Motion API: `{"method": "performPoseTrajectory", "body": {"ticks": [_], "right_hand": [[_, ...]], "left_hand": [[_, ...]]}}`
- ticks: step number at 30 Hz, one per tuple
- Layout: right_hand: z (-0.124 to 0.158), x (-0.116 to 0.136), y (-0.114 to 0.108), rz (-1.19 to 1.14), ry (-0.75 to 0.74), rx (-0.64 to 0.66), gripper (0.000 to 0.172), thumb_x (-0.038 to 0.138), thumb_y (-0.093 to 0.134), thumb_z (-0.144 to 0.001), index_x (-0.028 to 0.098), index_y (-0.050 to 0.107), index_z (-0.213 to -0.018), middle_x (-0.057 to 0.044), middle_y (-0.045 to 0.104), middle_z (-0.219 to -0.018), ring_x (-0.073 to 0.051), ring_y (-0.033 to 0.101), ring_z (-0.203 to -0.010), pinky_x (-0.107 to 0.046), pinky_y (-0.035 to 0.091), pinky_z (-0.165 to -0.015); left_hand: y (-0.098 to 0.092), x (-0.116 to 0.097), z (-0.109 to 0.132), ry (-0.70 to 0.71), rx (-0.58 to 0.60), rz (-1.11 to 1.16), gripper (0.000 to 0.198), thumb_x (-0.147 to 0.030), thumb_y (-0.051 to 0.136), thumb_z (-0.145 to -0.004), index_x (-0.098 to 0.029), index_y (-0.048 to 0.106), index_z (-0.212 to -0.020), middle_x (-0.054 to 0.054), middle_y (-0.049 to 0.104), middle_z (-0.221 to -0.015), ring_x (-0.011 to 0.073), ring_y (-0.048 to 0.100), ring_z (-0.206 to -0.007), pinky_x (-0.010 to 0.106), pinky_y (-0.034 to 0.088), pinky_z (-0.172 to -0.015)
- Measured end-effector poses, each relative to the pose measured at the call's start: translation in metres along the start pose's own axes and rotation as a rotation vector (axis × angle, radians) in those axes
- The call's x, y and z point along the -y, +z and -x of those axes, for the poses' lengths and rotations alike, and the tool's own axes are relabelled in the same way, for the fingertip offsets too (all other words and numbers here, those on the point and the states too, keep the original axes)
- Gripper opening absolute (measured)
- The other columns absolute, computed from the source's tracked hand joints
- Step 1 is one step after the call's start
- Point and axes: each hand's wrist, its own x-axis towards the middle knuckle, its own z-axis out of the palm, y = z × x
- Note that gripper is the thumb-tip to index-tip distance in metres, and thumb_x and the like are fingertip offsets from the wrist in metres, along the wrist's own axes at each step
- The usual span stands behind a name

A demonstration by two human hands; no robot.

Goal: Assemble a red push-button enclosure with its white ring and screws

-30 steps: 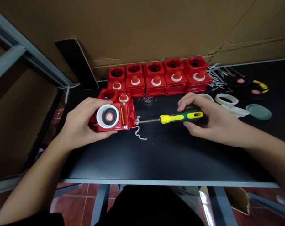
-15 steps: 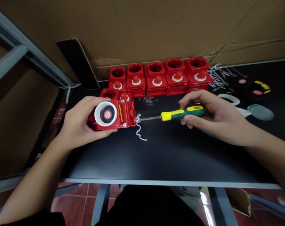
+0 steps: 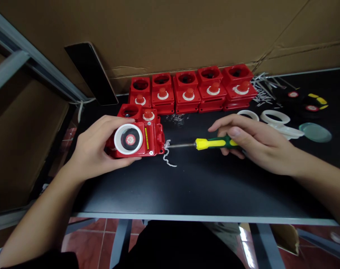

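My left hand [image 3: 95,147] grips a red housing [image 3: 150,140] from its left side. A white ring [image 3: 117,139] with a dark round insert sits on top of the housing. My right hand [image 3: 251,142] holds a yellow and green screwdriver [image 3: 211,143] by its handle, level and pointing left. The shaft tip is at the housing's right end, where a curly white strand [image 3: 167,158] hangs onto the black table. Whether the tip touches the housing or only the strand, I cannot tell.
Behind stands a row of several red housings [image 3: 188,97], with another one [image 3: 130,110] just behind the held one. A dark slab [image 3: 94,74] leans on the cardboard wall. At right lie metal screws [image 3: 262,91], white rings [image 3: 275,117] and clear discs [image 3: 317,132].
My right hand's fingers have shifted on the screwdriver handle, with the thumb now over its top. The housing and screwdriver appear slightly lower and further right in view.
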Motion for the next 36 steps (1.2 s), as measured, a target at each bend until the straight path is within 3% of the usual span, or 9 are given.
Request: {"method": "performPoseTrajectory", "body": {"ticks": [3,5,7,12,18,23,28,32,36], "right_hand": [[0.0,0.001,0.0,-0.016,-0.019,-0.002,0.047,0.075,0.07,-0.104,0.032,0.074,-0.124,-0.006,0.07,-0.092,-0.024,0.071,-0.076,-0.038,0.054,-0.061],[0.0,0.0,-0.001,0.031,-0.083,-0.014,0.039,0.063,0.081,-0.099,0.032,0.073,-0.122,-0.006,0.073,-0.102,-0.026,0.074,-0.089,-0.039,0.06,-0.075],[-0.002,-0.001,-0.001,0.103,-0.138,-0.024,0.034,0.05,0.086,-0.094,0.031,0.072,-0.118,-0.006,0.074,-0.111,-0.026,0.073,-0.096,-0.038,0.06,-0.078],[-0.002,-0.002,-0.002,0.171,-0.225,-0.059,0.029,0.032,0.084,-0.088,0.031,0.071,-0.114,-0.005,0.068,-0.115,-0.02,0.065,-0.086,-0.032,0.055,-0.065],[-0.001,0.003,-0.002,-0.064,-0.152,-0.037,0.033,0.029,0.086,-0.09,0.032,0.065,-0.115,-0.003,0.071,-0.11,-0.019,0.076,-0.087,-0.032,0.068,-0.077],[-0.003,0.005,-0.002,-0.093,-0.141,-0.057,0.033,0.035,0.087,-0.094,0.034,0.066,-0.119,-0.004,0.076,-0.114,-0.023,0.081,-0.093,-0.035,0.071,-0.079],[-0.005,0.009,-0.003,-0.111,-0.127,-0.102,0.033,0.049,0.086,-0.1,0.033,0.067,-0.122,-0.003,0.077,-0.101,-0.02,0.074,-0.073,-0.037,0.064,-0.065],[-0.004,0.009,-0.003,-0.104,-0.097,-0.072,0.045,0.073,0.073,-0.106,0.03,0.07,-0.12,-0.002,0.072,-0.082,-0.019,0.068,-0.062,-0.036,0.055,-0.057],[0.0,0.009,-0.001,-0.046,-0.008,0.042,0.067,0.088,0.052,-0.107,0.026,0.075,-0.112,0.0,0.056,-0.06,-0.018,0.05,-0.05,-0.035,0.038,-0.047]], "left_hand": [[-0.001,0.001,0.001,-0.021,-0.002,-0.01,0.062,-0.052,0.091,-0.097,-0.03,0.067,-0.15,0.008,0.082,-0.137,0.0331,0.083,-0.116,0.048,0.07,-0.102],[-0.001,0.003,0.002,-0.019,-0.015,-0.022,0.063,-0.054,0.092,-0.096,-0.028,0.068,-0.148,0.009,0.082,-0.136,0.0324,0.083,-0.114,0.045,0.069,-0.101],[-0.001,0.004,0.001,-0.007,-0.033,-0.029,0.064,-0.056,0.094,-0.095,-0.025,0.069,-0.145,0.01,0.083,-0.134,0.031,0.083,-0.113,0.043,0.069,-0.1],[0.002,0.005,0.0,0.006,-0.054,-0.042,0.066,-0.063,0.092,-0.097,-0.02,0.07,-0.142,0.012,0.084,-0.131,0.0292,0.083,-0.113,0.041,0.068,-0.1],[0.001,0.005,0.0,-0.008,-0.039,-0.048,0.064,-0.065,0.089,-0.099,-0.024,0.069,-0.144,0.01,0.083,-0.133,0.0298,0.083,-0.114,0.044,0.069,-0.1],[0.001,0.007,0.0,0.004,-0.064,-0.059,0.067,-0.065,0.09,-0.098,-0.022,0.069,-0.144,0.011,0.083,-0.134,0.0296,0.083,-0.116,0.044,0.069,-0.102],[0.0,0.005,0.001,-0.006,-0.047,-0.063,0.064,-0.06,0.091,-0.098,-0.027,0.068,-0.148,0.008,0.083,-0.136,0.0314,0.083,-0.117,0.047,0.07,-0.103],[-0.002,0.002,0.001,-0.016,-0.028,-0.055,0.065,-0.057,0.09,-0.098,-0.034,0.064,-0.153,0.005,0.082,-0.137,0.0321,0.083,-0.116,0.047,0.071,-0.102],[-0.003,0.0,0.0,0.002,0.0,-0.037,0.064,-0.05,0.091,-0.097,-0.034,0.065,-0.153,0.007,0.083,-0.14,0.0344,0.083,-0.116,0.052,0.071,-0.1]]}}
